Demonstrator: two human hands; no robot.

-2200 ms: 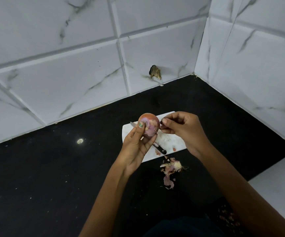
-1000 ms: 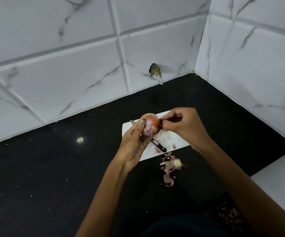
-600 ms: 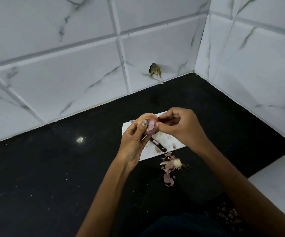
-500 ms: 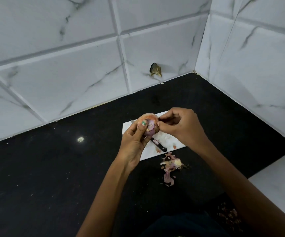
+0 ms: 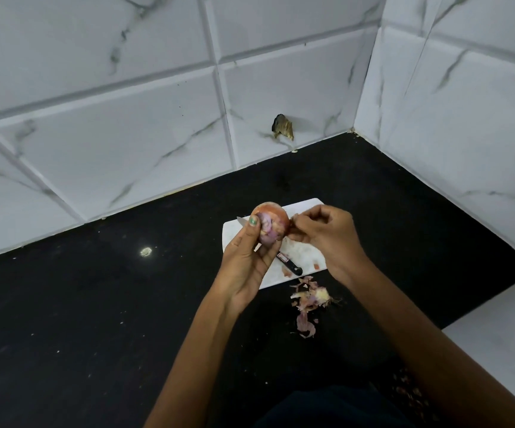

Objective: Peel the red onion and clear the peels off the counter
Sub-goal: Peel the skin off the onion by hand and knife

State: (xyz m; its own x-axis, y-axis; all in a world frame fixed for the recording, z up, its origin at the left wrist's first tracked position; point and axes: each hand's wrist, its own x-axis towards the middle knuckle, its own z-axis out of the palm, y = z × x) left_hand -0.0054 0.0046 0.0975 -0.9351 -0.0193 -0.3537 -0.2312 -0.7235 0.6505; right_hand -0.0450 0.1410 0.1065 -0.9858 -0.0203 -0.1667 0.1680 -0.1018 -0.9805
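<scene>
Red onion [image 5: 271, 223]: held up over the cutting board [image 5: 304, 253] by the left hand [image 5: 247, 264], grip curled around it, so scraps drop there.
Right hand [image 5: 324, 234]: fingertips pinched on skin at the onion's edge, for stripping.
Peels [image 5: 310, 299]: heaped on the black surface [image 5: 95, 304], not yet cleared.

A single head-worn camera looks forward and steeply down, close over the black counter [image 5: 95, 304]; tiled corner ahead.

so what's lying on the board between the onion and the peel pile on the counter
In the head view, a black-handled knife lies on the white cutting board, between the held red onion and the peel pile, with small peel scraps beside its handle.
</scene>
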